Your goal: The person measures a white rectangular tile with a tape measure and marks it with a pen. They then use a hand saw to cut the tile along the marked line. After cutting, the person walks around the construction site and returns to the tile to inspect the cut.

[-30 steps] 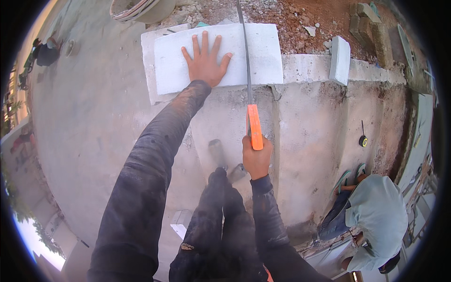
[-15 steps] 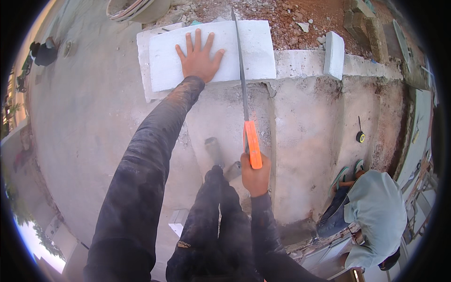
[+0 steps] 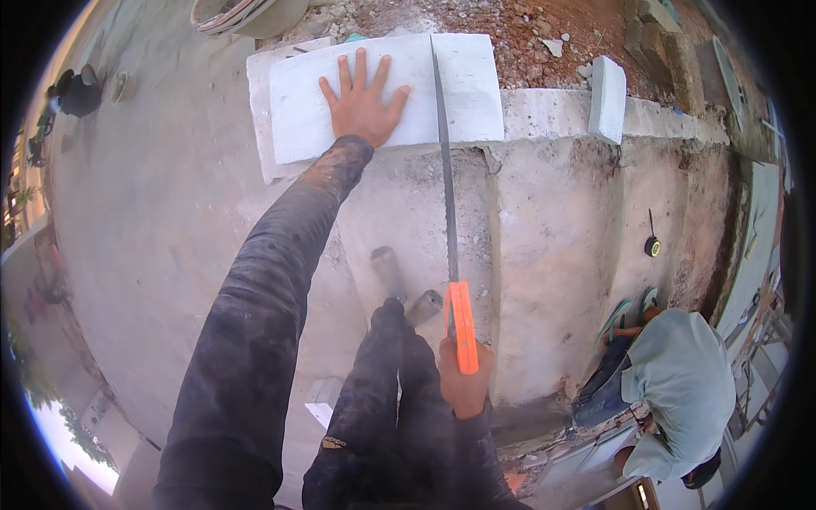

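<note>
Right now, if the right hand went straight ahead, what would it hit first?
Along the saw, the right hand would likely meet the big white slab, though height is unclear; it might pass above.

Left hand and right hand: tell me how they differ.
The left hand lies flat and spread on the white block; the right hand is closed around the orange-handled saw. The left hand is farther forward than the right hand. Both are bare.

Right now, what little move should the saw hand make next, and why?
I'd guess the right hand should gently push the saw forward: the orange handle sits well back from the white block, and only the blade's far part lies across it, while the left hand rests flat on the block.
</note>
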`<state>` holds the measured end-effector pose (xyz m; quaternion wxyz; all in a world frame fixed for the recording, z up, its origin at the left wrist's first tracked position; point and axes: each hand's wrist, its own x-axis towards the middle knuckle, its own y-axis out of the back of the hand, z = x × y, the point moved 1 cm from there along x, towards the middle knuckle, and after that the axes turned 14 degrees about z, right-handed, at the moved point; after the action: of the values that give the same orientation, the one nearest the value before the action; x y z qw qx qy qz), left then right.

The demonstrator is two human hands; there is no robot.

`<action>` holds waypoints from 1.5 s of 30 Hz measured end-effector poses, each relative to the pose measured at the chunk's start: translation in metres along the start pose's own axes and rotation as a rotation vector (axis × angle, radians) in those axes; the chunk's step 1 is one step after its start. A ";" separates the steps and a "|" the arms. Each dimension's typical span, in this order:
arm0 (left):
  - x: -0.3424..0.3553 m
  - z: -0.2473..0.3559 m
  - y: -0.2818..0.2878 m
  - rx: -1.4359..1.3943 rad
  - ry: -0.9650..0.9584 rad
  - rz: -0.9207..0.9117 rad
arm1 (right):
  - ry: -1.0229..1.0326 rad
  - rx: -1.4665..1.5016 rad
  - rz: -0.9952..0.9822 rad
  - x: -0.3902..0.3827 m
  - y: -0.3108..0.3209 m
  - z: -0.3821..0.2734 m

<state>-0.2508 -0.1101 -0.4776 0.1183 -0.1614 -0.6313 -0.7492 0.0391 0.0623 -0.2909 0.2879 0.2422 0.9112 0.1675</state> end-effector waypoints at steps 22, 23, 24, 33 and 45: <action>-0.002 -0.009 -0.009 0.092 -0.027 0.012 | 0.078 -0.015 -0.048 0.025 -0.015 0.020; -0.003 -0.006 -0.008 0.082 -0.021 0.006 | 0.016 -0.032 -0.034 -0.002 0.004 0.021; -0.002 -0.003 -0.007 0.072 -0.016 0.005 | -0.042 -0.047 -0.018 -0.015 0.012 0.021; -0.005 -0.009 -0.009 0.042 -0.017 0.014 | 0.106 -0.022 -0.031 0.051 -0.042 0.019; -0.005 -0.006 -0.009 0.050 -0.027 0.026 | 0.071 -0.026 -0.035 0.053 -0.041 0.028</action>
<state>-0.2505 -0.1141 -0.4889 0.1237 -0.1768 -0.6491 -0.7295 0.0034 0.0615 -0.3549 0.2612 0.2164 0.9228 0.1828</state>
